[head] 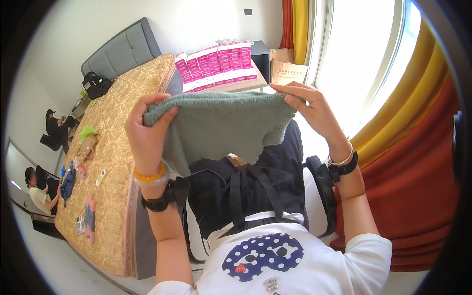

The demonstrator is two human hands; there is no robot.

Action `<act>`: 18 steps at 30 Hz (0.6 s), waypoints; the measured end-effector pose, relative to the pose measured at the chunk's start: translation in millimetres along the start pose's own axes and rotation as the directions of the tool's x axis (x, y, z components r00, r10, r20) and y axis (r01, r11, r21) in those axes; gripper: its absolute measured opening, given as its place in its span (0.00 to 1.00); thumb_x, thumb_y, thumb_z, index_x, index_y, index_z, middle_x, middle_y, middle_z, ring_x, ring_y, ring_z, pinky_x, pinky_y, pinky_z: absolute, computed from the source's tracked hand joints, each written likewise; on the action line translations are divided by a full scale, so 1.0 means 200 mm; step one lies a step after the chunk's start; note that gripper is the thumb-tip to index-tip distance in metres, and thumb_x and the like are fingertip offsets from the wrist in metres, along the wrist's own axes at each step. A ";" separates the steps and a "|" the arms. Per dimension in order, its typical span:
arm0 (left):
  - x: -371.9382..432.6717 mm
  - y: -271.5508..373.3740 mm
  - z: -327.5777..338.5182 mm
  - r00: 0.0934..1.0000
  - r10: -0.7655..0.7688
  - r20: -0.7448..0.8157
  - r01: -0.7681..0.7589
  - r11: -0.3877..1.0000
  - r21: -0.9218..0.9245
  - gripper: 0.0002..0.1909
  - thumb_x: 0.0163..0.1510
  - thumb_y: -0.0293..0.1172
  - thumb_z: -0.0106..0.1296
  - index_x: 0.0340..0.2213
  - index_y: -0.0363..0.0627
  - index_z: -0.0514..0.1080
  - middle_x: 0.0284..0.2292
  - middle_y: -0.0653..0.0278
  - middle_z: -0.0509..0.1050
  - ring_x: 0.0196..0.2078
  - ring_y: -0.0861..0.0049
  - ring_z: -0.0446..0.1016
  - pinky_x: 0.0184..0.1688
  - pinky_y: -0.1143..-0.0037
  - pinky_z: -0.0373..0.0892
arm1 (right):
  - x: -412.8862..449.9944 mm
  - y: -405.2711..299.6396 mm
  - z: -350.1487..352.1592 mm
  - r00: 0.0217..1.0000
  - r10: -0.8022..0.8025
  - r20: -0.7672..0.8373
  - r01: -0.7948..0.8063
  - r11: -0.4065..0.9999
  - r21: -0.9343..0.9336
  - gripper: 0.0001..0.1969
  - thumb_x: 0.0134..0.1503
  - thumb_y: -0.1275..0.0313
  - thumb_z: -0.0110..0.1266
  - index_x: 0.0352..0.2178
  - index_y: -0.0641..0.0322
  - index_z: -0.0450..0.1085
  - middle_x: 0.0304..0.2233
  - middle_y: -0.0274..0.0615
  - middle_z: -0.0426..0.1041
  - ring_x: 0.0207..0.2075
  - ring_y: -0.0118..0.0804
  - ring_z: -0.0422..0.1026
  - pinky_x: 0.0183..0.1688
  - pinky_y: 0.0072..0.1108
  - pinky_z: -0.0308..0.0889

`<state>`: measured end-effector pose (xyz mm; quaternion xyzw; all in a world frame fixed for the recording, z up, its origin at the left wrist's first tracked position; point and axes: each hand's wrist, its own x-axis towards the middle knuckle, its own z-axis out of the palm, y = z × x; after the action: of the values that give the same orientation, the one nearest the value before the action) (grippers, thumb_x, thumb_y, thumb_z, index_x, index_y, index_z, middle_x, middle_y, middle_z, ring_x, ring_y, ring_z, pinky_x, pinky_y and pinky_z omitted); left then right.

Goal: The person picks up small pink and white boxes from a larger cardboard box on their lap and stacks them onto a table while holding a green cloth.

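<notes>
A grey-green plush cloth (225, 127) hangs between my two hands above my lap, its upper edge stretched across and its ragged lower edge drooping. My left hand (149, 123) grips the left end, thumb in front and fingers behind. At the right end, my right hand (306, 101) pinches the upper corner between thumb and fingers. The cloth covers part of my black trousers (287, 155). A small brown object (236, 159) shows partly beneath its lower edge; what it is I cannot tell.
Pink-and-white boxes (217, 66) are stacked on a low table (239, 85) ahead. A bed mattress (114, 147) with bags and small items lies left. Two people sit beyond it. Cardboard boxes (289, 72) stand by the window; red and yellow curtains (405, 184) hang right.
</notes>
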<state>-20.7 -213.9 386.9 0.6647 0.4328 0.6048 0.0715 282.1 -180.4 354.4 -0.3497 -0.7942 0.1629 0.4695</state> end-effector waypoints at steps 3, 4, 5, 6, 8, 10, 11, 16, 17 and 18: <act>0.10 0.03 -0.01 0.993 0.106 0.049 -0.109 0.991 0.082 0.09 0.41 0.23 0.58 0.28 0.39 0.72 0.24 0.67 0.72 0.29 0.84 0.68 0.34 0.83 0.64 | 0.03 0.04 0.00 0.995 -0.086 -0.046 0.086 0.996 0.013 0.19 0.54 0.58 0.48 0.39 0.62 0.71 0.27 0.38 0.72 0.32 0.30 0.69 0.35 0.18 0.64; 0.14 0.05 -0.01 0.985 0.142 0.102 -0.156 0.979 0.135 0.08 0.42 0.26 0.57 0.28 0.39 0.72 0.23 0.65 0.72 0.28 0.83 0.68 0.33 0.83 0.64 | 0.04 0.05 -0.02 0.999 0.021 -0.024 -0.020 0.998 0.052 0.18 0.55 0.58 0.47 0.36 0.64 0.71 0.25 0.38 0.71 0.30 0.29 0.68 0.33 0.17 0.64; 0.18 0.06 0.00 0.984 0.142 0.104 -0.156 0.978 0.136 0.08 0.42 0.26 0.57 0.28 0.39 0.72 0.23 0.65 0.72 0.28 0.83 0.68 0.33 0.83 0.64 | 0.04 0.06 -0.04 0.992 0.127 0.002 -0.127 0.988 0.089 0.19 0.56 0.58 0.46 0.33 0.66 0.71 0.24 0.37 0.69 0.27 0.27 0.67 0.31 0.16 0.63; 0.22 0.06 0.00 0.975 0.161 0.154 -0.185 0.970 0.156 0.07 0.44 0.26 0.56 0.28 0.37 0.71 0.23 0.66 0.71 0.28 0.84 0.68 0.33 0.83 0.64 | 0.05 0.05 -0.06 0.990 0.142 0.012 -0.143 0.981 0.133 0.19 0.57 0.58 0.44 0.29 0.66 0.69 0.23 0.34 0.67 0.25 0.24 0.65 0.29 0.14 0.61; 0.27 0.04 0.01 0.959 0.181 0.218 -0.228 0.950 0.215 0.09 0.48 0.30 0.53 0.28 0.35 0.70 0.21 0.65 0.71 0.26 0.85 0.66 0.31 0.84 0.63 | 0.07 0.01 -0.04 0.981 0.195 -0.021 -0.182 0.945 0.273 0.18 0.57 0.59 0.44 0.29 0.67 0.68 0.22 0.32 0.65 0.25 0.22 0.63 0.29 0.13 0.59; 0.32 -0.01 0.02 0.951 0.183 0.249 -0.238 0.948 0.212 0.10 0.49 0.32 0.52 0.28 0.35 0.70 0.22 0.65 0.71 0.25 0.85 0.66 0.31 0.83 0.63 | 0.08 0.00 -0.04 0.966 0.258 -0.026 -0.218 0.862 0.458 0.18 0.58 0.61 0.44 0.32 0.70 0.67 0.24 0.30 0.64 0.26 0.19 0.62 0.30 0.13 0.58; 0.33 -0.03 0.02 0.943 0.183 0.278 -0.245 0.947 0.207 0.12 0.50 0.33 0.51 0.28 0.34 0.70 0.22 0.65 0.71 0.25 0.85 0.65 0.31 0.83 0.63 | 0.10 -0.02 -0.04 0.966 0.256 -0.028 -0.215 0.861 0.460 0.18 0.58 0.61 0.44 0.32 0.70 0.67 0.24 0.30 0.64 0.26 0.19 0.62 0.30 0.13 0.58; 0.38 -0.13 0.05 0.950 0.141 0.278 -0.208 0.950 0.231 0.16 0.50 0.39 0.51 0.29 0.35 0.71 0.23 0.55 0.71 0.25 0.71 0.69 0.31 0.78 0.64 | 0.23 -0.12 -0.03 0.952 0.297 -0.078 -0.179 0.743 0.645 0.16 0.57 0.62 0.45 0.32 0.70 0.67 0.26 0.33 0.67 0.29 0.21 0.66 0.32 0.14 0.63; 0.39 -0.17 0.05 0.951 0.142 0.273 -0.205 0.955 0.215 0.16 0.50 0.40 0.50 0.29 0.35 0.71 0.22 0.54 0.70 0.25 0.71 0.68 0.31 0.78 0.64 | 0.28 -0.18 -0.02 0.954 0.285 -0.089 -0.152 0.720 0.678 0.16 0.57 0.62 0.45 0.32 0.69 0.67 0.26 0.33 0.68 0.30 0.22 0.67 0.32 0.15 0.64; 0.42 -0.21 0.07 0.951 0.145 0.272 -0.207 0.954 0.215 0.16 0.50 0.40 0.50 0.29 0.35 0.71 0.22 0.54 0.70 0.25 0.71 0.68 0.31 0.78 0.64 | 0.34 -0.19 -0.04 0.970 0.242 -0.025 -0.156 0.696 0.701 0.15 0.57 0.63 0.46 0.32 0.69 0.67 0.27 0.34 0.68 0.29 0.23 0.68 0.32 0.16 0.65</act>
<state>-38.8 -127.2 419.0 0.7764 0.4288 0.4618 -0.0096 252.6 -159.9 424.4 -0.2408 -0.6038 0.4779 0.5909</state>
